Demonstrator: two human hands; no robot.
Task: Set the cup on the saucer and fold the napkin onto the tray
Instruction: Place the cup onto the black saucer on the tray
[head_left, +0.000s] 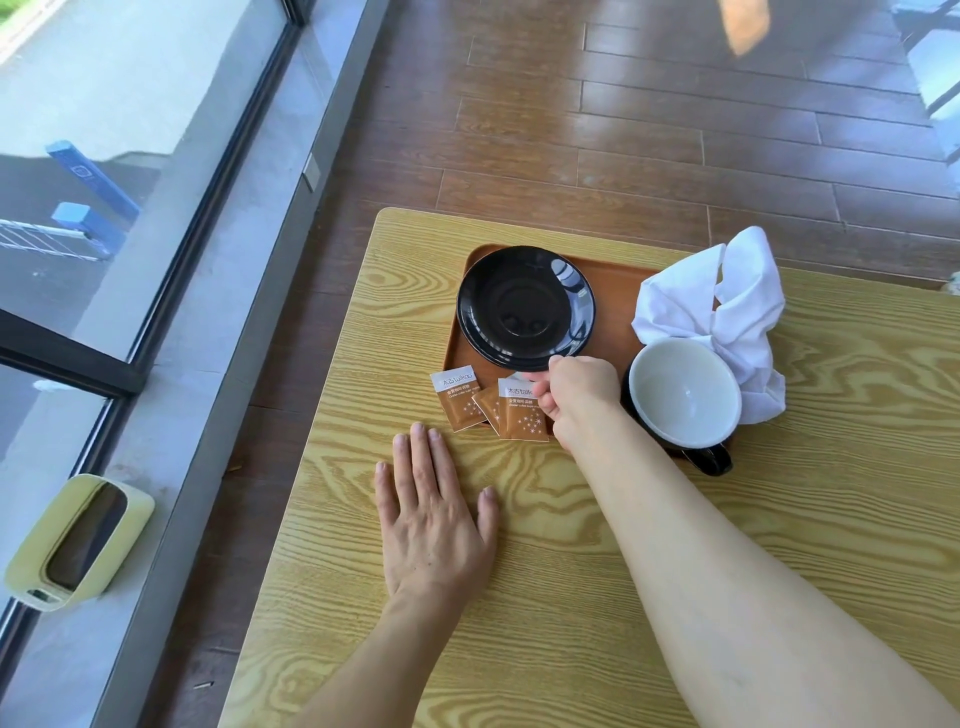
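A brown tray (618, 291) sits on a yellow wood table (779, 519); a black saucer (524, 306) lies at the left end of the tray, and its near edge looks a little lifted; the right hand (576, 400) reaches over to it, and its fingers pinch the saucer's near rim; the left hand (431, 519) lies flat on the table with its fingers straight, holding nothing, near the front edge of the tray; the cup (685, 395) is black outside and white inside; it stands upright at the right end of the tray, just beside the right hand, with its handle pointing toward the person; it is not on the saucer; the white napkin (722, 312) is all crumpled up, not folded; it lies behind and to the right of the cup, touching it, partly on the tray and partly on the table; three small brown sugar packets (522, 410) lie at the front edge of the tray, between the two hands; a green bin (78, 540) stands on the floor by the window (104, 182).
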